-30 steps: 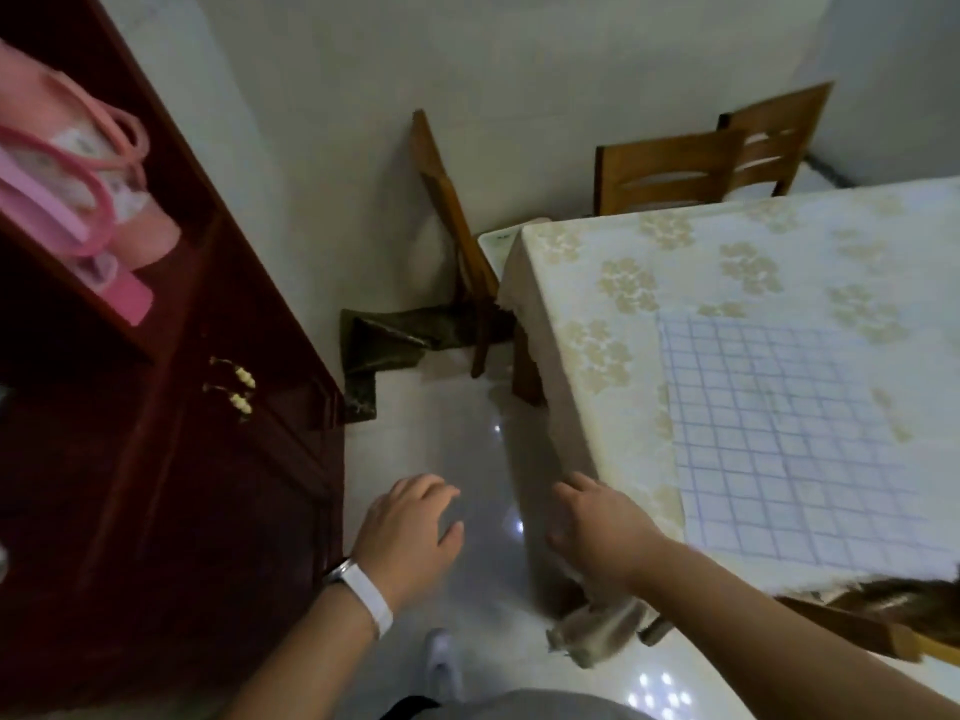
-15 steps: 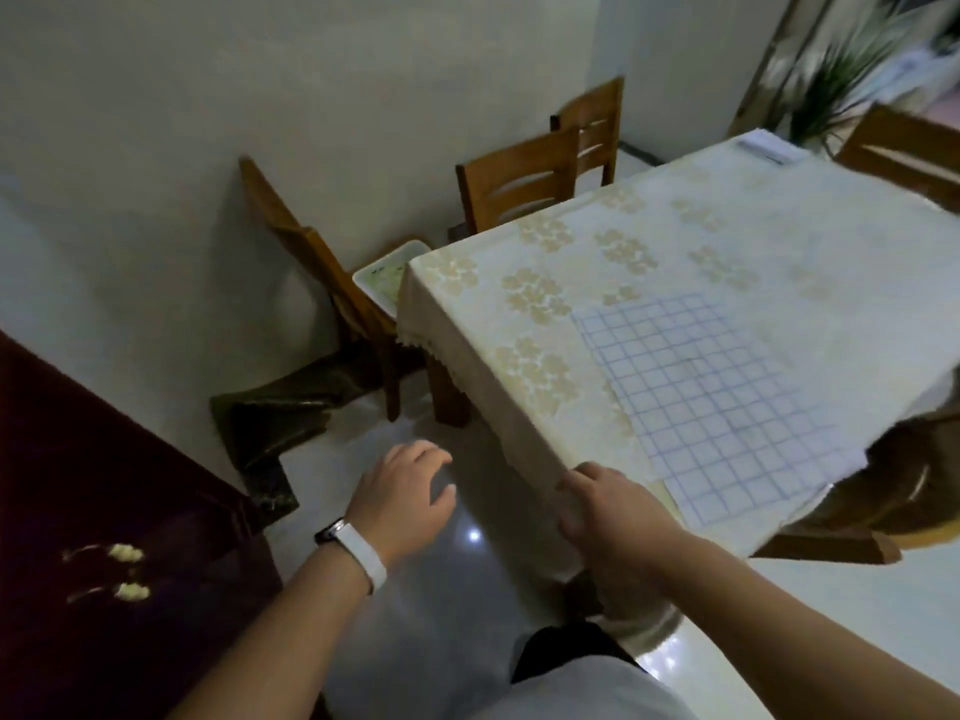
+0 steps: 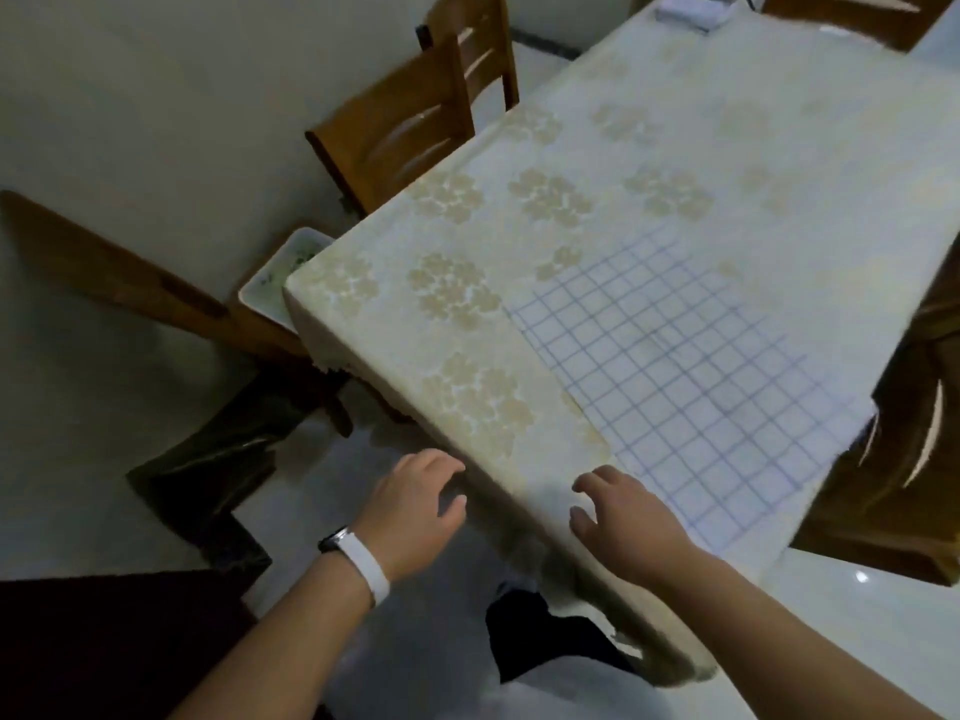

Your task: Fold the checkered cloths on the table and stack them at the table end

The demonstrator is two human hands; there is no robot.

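Head view, table: the table wears a pale flowered tablecloth that hangs over its edges, so the whole top is a flat bed for folding.
Head view, checkered cloth: one checkered cloth lies spread flat and unfolded on the near right part of the top, its right edge at the table's right side. Lying open like that, it is ready for a first fold, I judge.
Head view, right hand: the right hand hovers over the near table edge, just beside the cloth's near left corner, fingers spread and lightly curled, gripping nothing. It looks placed to pinch that corner.
Head view, left hand: the left hand, a white wristband on its wrist, hangs off the table's near edge over the floor, fingers loosely apart and empty. Whether it touches the tablecloth's drop I cannot tell.
Head view, table end: a small whitish thing sits at the far end; it is too blurred to name.
Head view, surroundings: wooden chairs stand pushed in along the left side, leaving the near edge free to stand at.
Task progress: no fold made on this cloth yet, by my reading.
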